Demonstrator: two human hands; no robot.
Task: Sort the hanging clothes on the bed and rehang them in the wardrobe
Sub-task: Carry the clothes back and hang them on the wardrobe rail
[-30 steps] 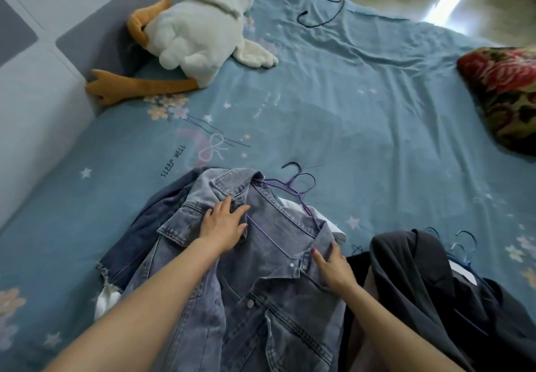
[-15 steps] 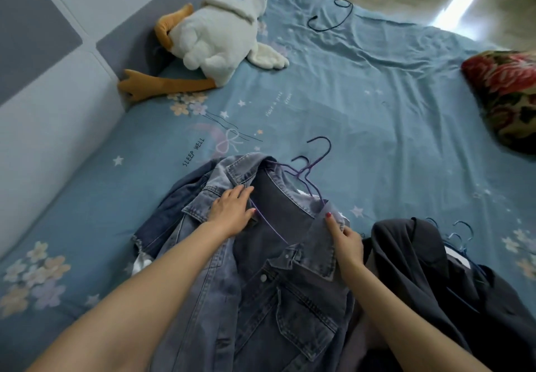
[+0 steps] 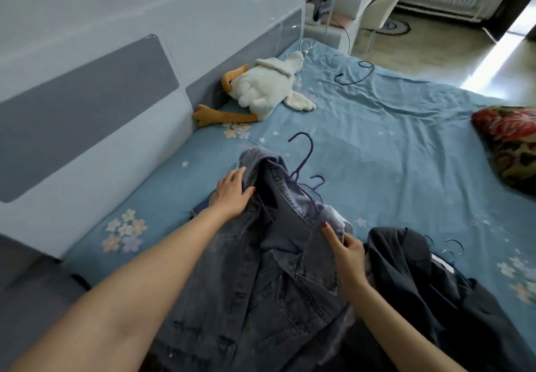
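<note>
Compared with half a second earlier, we have raised the denim jacket (image 3: 278,270) off the bed (image 3: 406,154); its collar now peaks at frame centre, and the purple hanger (image 3: 304,154) hook stands higher. The view has tilted up, bringing the headboard (image 3: 116,81) and the room beyond into the upper frame. Our left hand (image 3: 232,194) grips the left collar, fingers curled round the cloth; our right hand (image 3: 345,252) pinches the right shoulder edge between thumb and fingers. The jacket's hem is cut off at the bottom edge. A dark garment (image 3: 435,284) lies lower right, its blue hangers (image 3: 452,247) partly hidden. A plush goose (image 3: 266,90) rests against the headboard, a loose dark hanger (image 3: 356,72) beyond it.
</note>
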